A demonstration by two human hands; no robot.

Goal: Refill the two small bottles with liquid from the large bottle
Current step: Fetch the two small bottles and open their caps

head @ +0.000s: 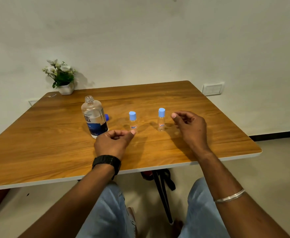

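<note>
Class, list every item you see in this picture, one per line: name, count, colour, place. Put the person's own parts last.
large bottle: 1, clear with dark label, uncapped, table's left-centre.
blue cap: 1, blue, behind the large bottle.
small bottles: 2, clear with light blue caps on, centre of table.
table: 1, wood top, white edge.
flower pot: 1, white, white flowers, far left corner.
wall socket: 1, white, wall at right.
left hand: 1, loosely curled, empty, black watch on the wrist.
right hand: 1, loosely curled, empty, beside the right small bottle.
</note>
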